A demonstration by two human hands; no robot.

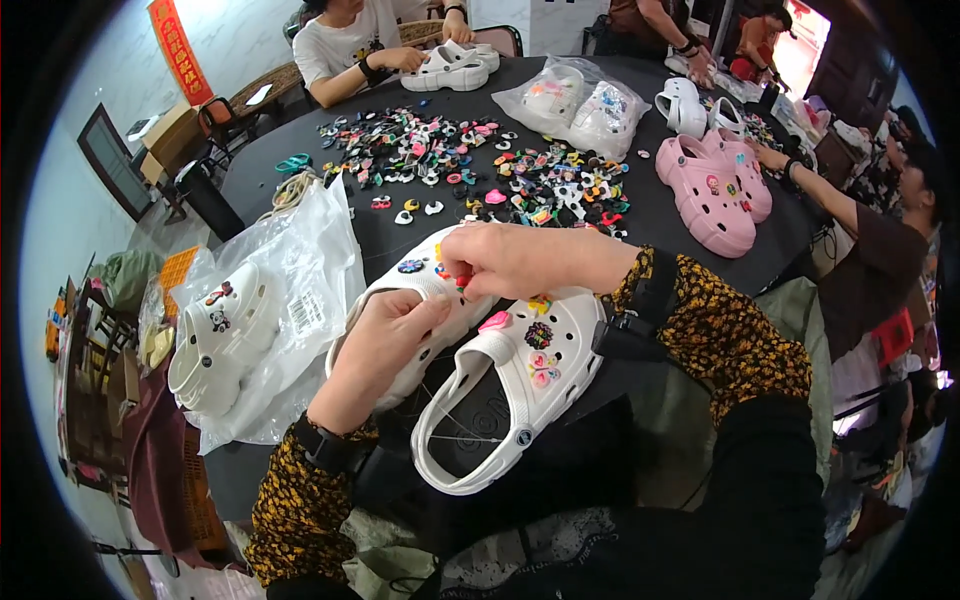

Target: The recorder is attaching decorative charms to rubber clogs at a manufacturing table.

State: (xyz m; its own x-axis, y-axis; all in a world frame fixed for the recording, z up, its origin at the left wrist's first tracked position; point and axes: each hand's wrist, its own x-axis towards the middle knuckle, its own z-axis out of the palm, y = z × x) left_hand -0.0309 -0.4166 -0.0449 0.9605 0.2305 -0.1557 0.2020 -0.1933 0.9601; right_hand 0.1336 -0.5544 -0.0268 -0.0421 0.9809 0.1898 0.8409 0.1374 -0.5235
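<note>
Two white foam clogs are in front of me, joined by a thin clear tie. My left hand (375, 345) grips the left white clog (392, 272) at its opening, thumb on the rim. Over that clog's upper, my right hand (535, 260) pinches a small red charm (462, 283) against the holes; the fingers partly hide it. A dark flower charm (410, 266) sits farther toward the left of the upper. The right white clog (575, 350) leans beside it, carrying a pink charm, a dark flower charm (539, 335) and a butterfly charm (544, 370).
Loose colourful charms (410, 145) cover the middle of the black table (270, 150). A clear bag (320, 300) with a decorated white clog (225, 340) lies left; pink clogs (715, 195) stand right. Bagged clogs (580, 105) lie farther back. Other people work around the table.
</note>
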